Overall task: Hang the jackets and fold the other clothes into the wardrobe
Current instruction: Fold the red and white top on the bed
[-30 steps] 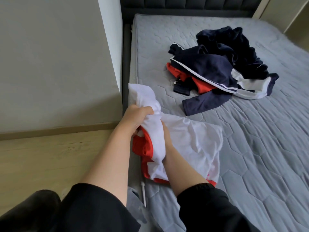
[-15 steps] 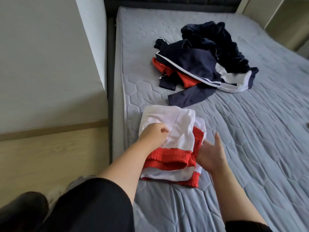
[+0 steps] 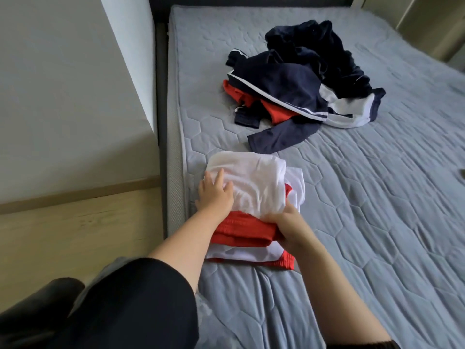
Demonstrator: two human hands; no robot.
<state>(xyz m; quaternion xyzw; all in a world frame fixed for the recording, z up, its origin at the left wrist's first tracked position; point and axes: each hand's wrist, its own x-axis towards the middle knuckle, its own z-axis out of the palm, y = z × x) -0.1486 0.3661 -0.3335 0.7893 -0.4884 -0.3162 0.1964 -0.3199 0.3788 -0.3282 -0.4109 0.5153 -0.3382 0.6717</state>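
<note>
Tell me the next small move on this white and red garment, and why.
Probably sweep the left hand across the top to flatten it. The white and red garment lies folded on the mattress, but its top layer is wrinkled; that hand lies flat on it while the right hand grips the near edge.

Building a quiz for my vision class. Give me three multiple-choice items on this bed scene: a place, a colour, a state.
1. Where does the folded garment lie? A on the floor; B on the mattress, near its left edge; C inside a wardrobe.
2. Which colours is it? A white and red; B green and yellow; C all black.
3. How is the left hand? A holding a hanger; B raised in the air; C flat on the garment, fingers straight.
1 B: it rests on the quilting, apart from the pile of clothes.
2 A: white cloth, red bands.
3 C: it presses the white top; the right hand grips the near edge.
</note>
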